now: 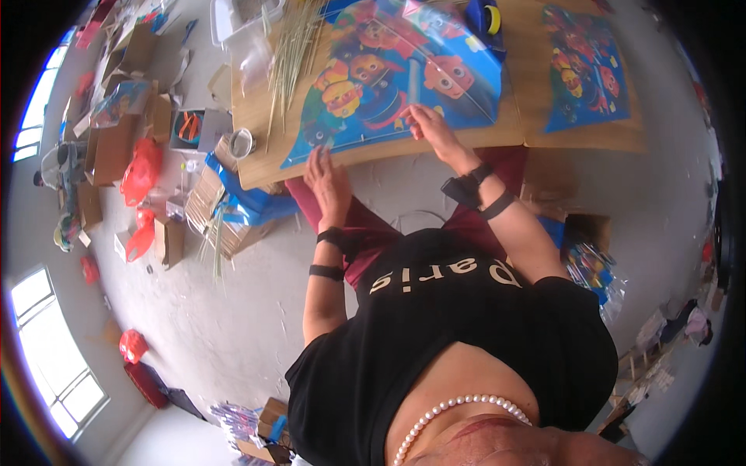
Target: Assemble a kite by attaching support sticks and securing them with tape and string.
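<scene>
A large blue kite-like sheet (388, 89) printed with colourful cartoon figures lies on the wooden table in front of me. A thin pale rod runs along its near edge. My left hand (328, 185) is at the sheet's near left edge, fingers stretched out and holding nothing I can see. Over the sheet's near part, my right hand (437, 133) has its thumb and fingers pinched together. From its fingertips a translucent strip (414, 80), which looks like clear tape, reaches away across the print.
Thin sticks (294, 58) lie in a bundle on the table's left, near a round tin (242, 143). A blue tape dispenser (488, 27) with a yellow roll stands at the far side. Another printed sheet (583, 71) lies to the right. Cardboard boxes (116, 147) and red bags (142, 172) crowd the left floor.
</scene>
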Demonstrator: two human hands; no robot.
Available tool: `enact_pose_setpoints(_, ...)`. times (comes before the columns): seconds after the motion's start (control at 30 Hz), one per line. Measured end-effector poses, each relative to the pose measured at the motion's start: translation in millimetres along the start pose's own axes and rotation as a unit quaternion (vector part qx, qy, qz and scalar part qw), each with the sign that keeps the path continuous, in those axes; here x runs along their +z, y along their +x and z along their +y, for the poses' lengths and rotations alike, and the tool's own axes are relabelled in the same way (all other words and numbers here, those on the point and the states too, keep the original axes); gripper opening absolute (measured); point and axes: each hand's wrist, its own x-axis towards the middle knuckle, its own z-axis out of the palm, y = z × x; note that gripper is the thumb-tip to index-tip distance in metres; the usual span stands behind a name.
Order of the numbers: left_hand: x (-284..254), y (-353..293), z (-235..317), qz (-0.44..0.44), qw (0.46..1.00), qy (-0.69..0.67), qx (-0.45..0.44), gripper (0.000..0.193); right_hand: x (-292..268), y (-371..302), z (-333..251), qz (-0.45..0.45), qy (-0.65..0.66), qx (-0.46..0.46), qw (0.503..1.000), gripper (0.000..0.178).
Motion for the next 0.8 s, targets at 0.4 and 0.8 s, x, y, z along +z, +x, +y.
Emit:
enact_pose_setpoints(0.4,24.0,-8.0,31.1,-0.041,0.993,-0.069,0.082,0.057,56.5,10.1,41.9,-0.044,0.059,0.117,0.990,0.035)
enact_pose_setpoints(0.8,25.3,-5.4,31.0,-0.042,0.994,-0.068,0.080,0.058,60.8,16.0,44.0,-0.046,0.021,0.111,0.993,0.034)
